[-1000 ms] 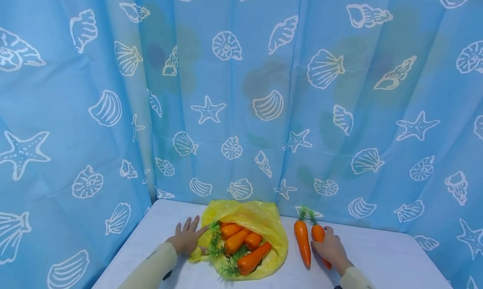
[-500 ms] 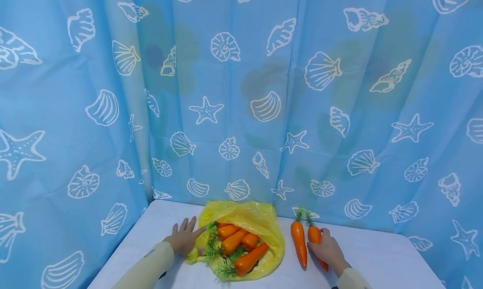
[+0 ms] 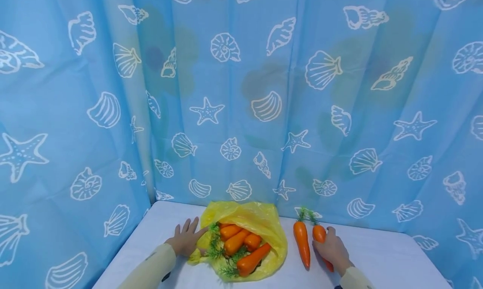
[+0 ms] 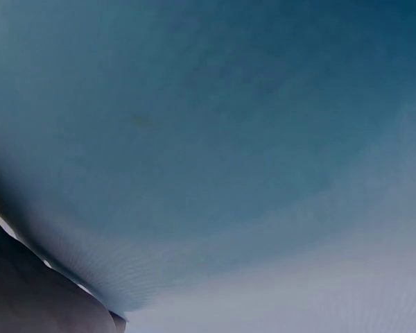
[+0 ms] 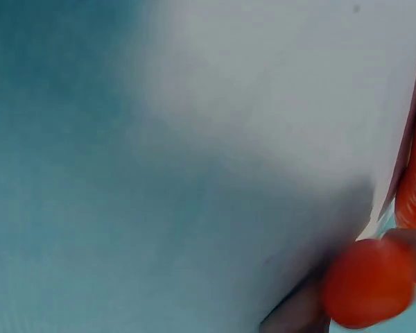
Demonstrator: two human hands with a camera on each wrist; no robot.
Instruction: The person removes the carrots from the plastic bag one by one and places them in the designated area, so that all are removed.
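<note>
At the right, my right hand [image 3: 333, 249] grips an orange carrot [image 3: 319, 233] with green leafy tops, fingers and thumb on either side of its upper body. In the right wrist view the gripped carrot [image 5: 369, 284] shows end-on between fingertips. A second carrot [image 3: 302, 243] lies just left of it on the white table. My left hand [image 3: 185, 239] lies palm down with spread, straight fingers, touching the left edge of a yellow plastic bag [image 3: 260, 212]. Several carrots [image 3: 236, 243] rest in the bag's open mouth, their green tops toward the left hand. The left wrist view shows little of that hand.
The white table [image 3: 385, 255] carries all of these things. A blue curtain [image 3: 241, 92] with white shells and starfish hangs right behind its back edge, and another stretch [image 3: 56, 176] runs along the left side.
The head view shifts slightly and comes back. Both hands, the bag and the carrots hold nearly the same places.
</note>
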